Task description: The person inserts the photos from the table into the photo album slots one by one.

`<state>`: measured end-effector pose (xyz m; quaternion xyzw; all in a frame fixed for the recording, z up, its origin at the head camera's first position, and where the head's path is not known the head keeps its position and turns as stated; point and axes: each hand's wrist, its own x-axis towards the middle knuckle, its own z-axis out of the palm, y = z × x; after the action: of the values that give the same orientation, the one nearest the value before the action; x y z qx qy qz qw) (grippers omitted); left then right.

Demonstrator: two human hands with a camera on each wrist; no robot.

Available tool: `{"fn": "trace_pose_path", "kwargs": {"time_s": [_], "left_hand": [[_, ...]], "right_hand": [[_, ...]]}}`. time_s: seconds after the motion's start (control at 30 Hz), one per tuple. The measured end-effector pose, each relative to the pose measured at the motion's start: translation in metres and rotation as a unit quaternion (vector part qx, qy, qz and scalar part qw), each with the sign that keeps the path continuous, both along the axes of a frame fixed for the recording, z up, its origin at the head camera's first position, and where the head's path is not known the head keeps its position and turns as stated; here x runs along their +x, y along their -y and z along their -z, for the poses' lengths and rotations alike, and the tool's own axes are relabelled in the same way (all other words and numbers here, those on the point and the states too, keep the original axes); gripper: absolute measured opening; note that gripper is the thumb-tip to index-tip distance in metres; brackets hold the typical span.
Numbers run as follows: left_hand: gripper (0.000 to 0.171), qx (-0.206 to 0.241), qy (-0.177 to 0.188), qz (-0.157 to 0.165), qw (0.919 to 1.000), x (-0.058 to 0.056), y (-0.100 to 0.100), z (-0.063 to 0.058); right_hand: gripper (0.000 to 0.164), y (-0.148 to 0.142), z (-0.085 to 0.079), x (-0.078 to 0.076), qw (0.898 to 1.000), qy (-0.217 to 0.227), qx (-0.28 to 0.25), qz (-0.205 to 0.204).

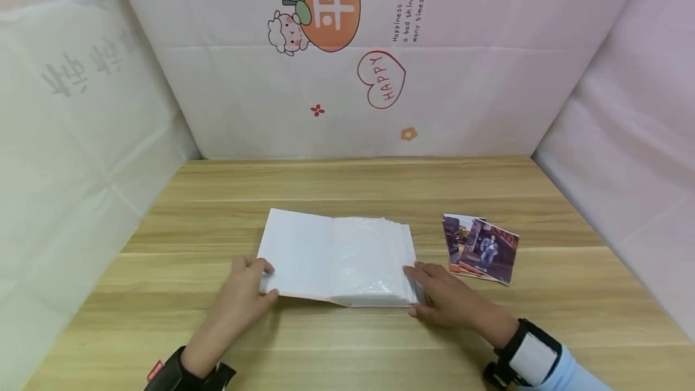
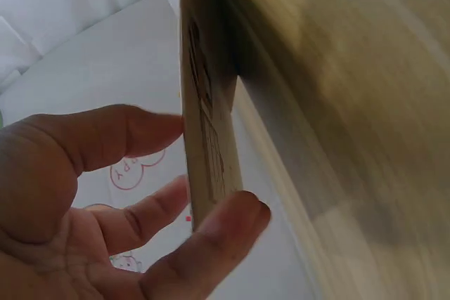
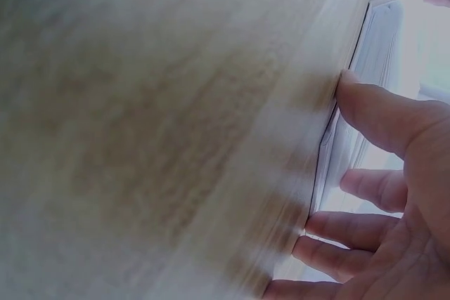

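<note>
While a white photo album with clear plastic sleeves (image 1: 336, 256) lies open mid-bench, the left hand (image 1: 241, 294) pinches its left cover and the right hand (image 1: 445, 297) rests spread fingers on its right edge — its visible sleeves look empty, small colour prints (image 1: 480, 248) waiting well right

photos (image 1: 480, 247) just right of album (image 1: 336, 258), bare table (image 1: 347, 186) behind
</note>
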<state>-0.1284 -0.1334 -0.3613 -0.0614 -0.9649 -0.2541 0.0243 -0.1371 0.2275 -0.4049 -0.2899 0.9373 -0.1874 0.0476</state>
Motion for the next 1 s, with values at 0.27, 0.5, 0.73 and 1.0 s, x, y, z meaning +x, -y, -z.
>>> {"fn": "trace_pose_path", "kwargs": {"time_s": [0.27, 0.5, 0.73, 1.0], "left_hand": [[0.034, 0.003, 0.063, 0.02, 0.9978, -0.002, 0.004, 0.011], [0.031, 0.009, 0.083, 0.036, 0.9959, -0.003, 0.007, 0.024], [0.03, 0.008, 0.078, 0.048, 0.9958, -0.002, 0.005, 0.025], [0.029, -0.007, 0.085, 0.051, 0.995, -0.003, 0.003, 0.027]], "right_hand": [[0.068, 0.0, -0.002, 0.0, 1.0, -0.004, 0.001, -0.004], [0.069, 0.0, -0.002, 0.0, 1.0, -0.005, 0.0, -0.005], [0.069, -0.001, -0.002, -0.001, 1.0, 0.002, -0.003, 0.003], [0.07, 0.0, -0.001, 0.0, 1.0, 0.005, -0.002, 0.005]]}}
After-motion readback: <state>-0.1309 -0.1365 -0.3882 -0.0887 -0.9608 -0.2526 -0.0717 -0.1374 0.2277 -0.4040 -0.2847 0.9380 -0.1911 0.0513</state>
